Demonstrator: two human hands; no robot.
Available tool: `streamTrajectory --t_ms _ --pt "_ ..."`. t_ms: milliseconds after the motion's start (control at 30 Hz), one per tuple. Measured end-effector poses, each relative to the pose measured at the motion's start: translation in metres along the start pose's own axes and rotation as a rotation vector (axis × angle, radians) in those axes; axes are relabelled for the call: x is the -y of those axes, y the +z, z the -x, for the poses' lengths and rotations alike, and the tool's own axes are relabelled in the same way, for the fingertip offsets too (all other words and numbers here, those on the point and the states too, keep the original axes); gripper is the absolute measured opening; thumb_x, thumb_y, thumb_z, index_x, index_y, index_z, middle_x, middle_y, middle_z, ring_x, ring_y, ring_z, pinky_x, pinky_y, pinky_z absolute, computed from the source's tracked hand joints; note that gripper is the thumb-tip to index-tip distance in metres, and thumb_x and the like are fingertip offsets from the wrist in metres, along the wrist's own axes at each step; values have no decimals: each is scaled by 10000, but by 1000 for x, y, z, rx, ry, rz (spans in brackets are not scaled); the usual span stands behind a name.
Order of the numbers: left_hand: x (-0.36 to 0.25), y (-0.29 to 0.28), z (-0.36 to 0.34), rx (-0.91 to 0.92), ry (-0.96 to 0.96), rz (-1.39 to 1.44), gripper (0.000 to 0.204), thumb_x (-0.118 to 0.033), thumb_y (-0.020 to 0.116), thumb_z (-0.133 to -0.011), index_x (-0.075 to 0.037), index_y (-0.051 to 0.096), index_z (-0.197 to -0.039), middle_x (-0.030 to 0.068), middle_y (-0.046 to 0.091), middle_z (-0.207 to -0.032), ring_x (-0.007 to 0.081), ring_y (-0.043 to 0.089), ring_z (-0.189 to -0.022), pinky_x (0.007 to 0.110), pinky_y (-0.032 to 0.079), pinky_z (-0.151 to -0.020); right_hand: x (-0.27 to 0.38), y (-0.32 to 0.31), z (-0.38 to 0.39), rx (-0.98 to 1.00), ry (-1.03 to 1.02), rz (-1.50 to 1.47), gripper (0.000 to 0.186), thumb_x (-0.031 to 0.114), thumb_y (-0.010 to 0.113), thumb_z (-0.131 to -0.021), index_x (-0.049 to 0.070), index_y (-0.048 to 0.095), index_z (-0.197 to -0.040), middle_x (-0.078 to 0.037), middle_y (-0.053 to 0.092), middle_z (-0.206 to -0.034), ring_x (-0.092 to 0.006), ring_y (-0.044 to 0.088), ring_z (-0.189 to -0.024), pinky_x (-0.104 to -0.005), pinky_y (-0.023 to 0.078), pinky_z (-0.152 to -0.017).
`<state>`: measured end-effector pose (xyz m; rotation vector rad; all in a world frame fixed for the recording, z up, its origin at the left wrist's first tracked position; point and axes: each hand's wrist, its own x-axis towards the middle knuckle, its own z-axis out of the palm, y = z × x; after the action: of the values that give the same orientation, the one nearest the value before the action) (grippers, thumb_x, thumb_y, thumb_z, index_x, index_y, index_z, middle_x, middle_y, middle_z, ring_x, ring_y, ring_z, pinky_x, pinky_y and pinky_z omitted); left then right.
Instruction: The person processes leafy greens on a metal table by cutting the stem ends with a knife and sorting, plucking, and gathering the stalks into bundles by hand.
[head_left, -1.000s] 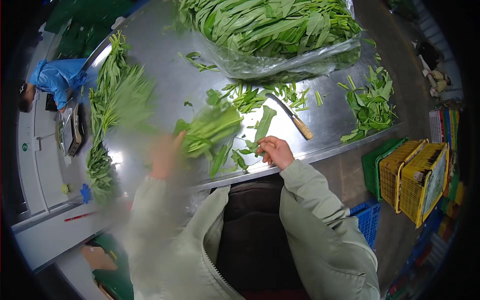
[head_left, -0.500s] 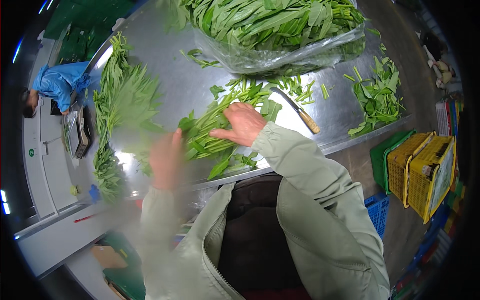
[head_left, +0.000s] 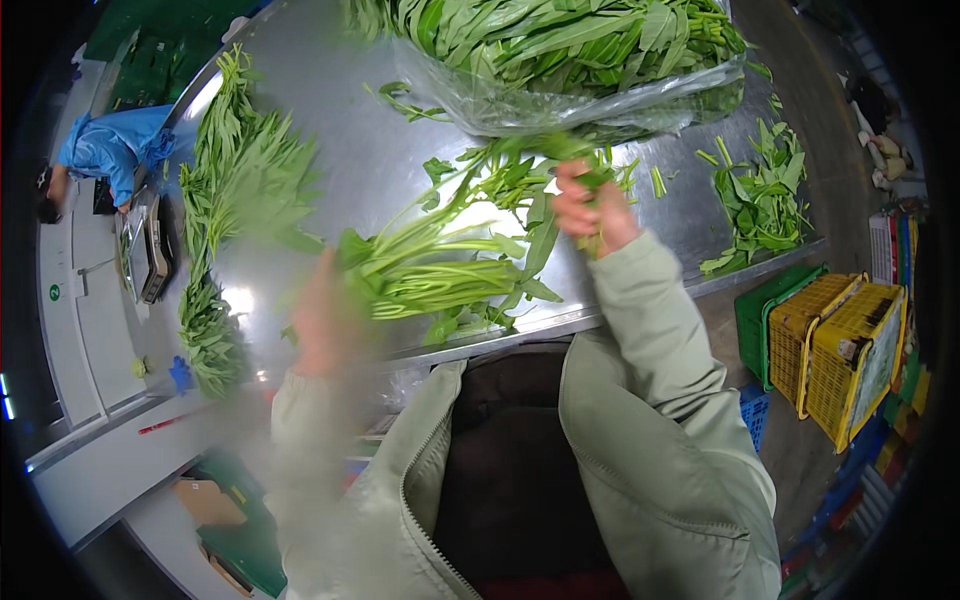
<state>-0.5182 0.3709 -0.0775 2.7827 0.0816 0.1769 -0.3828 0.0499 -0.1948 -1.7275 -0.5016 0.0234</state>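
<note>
A bunch of water spinach [head_left: 440, 285] lies at the table's near edge, its cut stems fanned to the right. My left hand [head_left: 322, 315] is at the bunch's left end and seems closed round it, though blur smears its fingers. Raised just right of the stems, my right hand [head_left: 597, 208] is curled into a fist round a few green stems, with blurred leaves [head_left: 560, 147] sticking out above it. Loose leaves [head_left: 470, 322] lie beside the bunch. No knife shows; my right hand and sleeve cover where it lay.
A clear plastic bag [head_left: 600, 105] heaped with greens stands at the far side of the metal table [head_left: 350, 130]. Greens lie along the left [head_left: 215, 190] and in a pile [head_left: 765, 200] at right. Crates [head_left: 850, 360] stand right; a person in blue [head_left: 115, 150] is at far left.
My right hand has left the bunch, moved right and up, and closed round some stems. The bunch's stems have spread out. The knife has gone from sight.
</note>
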Motion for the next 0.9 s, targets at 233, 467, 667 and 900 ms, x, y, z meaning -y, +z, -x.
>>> streamTrajectory --t_ms 233,467,667,900 --pt "24 -1 5 -99 141 58 741 151 635 -650 -15 443 -1346 188 578 -1233 299 588 -1116 337 459 -947 -3 -69 -6 119 673 -398 341 279 581 -906 33 522 -1135 -67 562 -951 -174 534 -646 -293 413 -524" --pt "21 -3 7 -97 229 97 726 94 700 -640 17 457 -1320 201 583 -1212 318 590 -1105 353 458 -945 29 2 -25 415 574 -733 644 211 658 -846 16 367 -1386 -171 459 -1358 -242 569 -1108 -315 468 -928" --pt "11 -13 3 -122 427 7 669 -28 784 -649 23 502 -1254 200 630 -1086 326 639 -968 367 503 -845 30 -30 -50 227 425 -734 701 164 653 -839 23 303 -1430 -158 410 -1409 -227 496 -1211 -362 430 -996" --pt "15 -8 -14 -90 598 -87 625 -43 782 -624 -1 532 -1195 175 633 -973 327 617 -804 379 492 -686 49 10 -55 825 535 -310 300 207 661 -865 6 658 -1088 -60 695 -890 -125 634 -873 -256 474 -821"
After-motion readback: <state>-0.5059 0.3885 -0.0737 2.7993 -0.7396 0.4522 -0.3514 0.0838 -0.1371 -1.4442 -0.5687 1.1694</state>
